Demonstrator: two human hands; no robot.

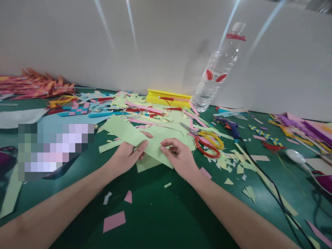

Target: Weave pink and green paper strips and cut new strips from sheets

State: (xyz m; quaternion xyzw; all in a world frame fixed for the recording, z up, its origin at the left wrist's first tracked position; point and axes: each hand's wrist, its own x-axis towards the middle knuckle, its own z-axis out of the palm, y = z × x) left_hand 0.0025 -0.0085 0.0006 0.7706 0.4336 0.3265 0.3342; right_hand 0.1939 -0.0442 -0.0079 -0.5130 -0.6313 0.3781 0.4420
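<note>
My left hand [128,155] pinches a pale green sheet of paper [124,129] between thumb and fingers, with the index finger reaching over it. The sheet slants from upper left down toward my right hand [177,155]. That hand is closed, its thumb and index finger curled together at the sheet's lower right; whatever lies between the tips is too small to make out. More pale green paper lies beneath both hands. Just right of my right hand rest scissors [207,143] with red and yellow handles, their blades slightly apart.
A plastic bottle [220,65] leans at the wall beside a yellow folded strip [168,98]. Paper scraps [98,103] are heaped behind my hands. To the right lie a blue glue gun [229,126] with a black cord and a white spoon [297,157]. A blurred-out phone-like object [55,148] is left.
</note>
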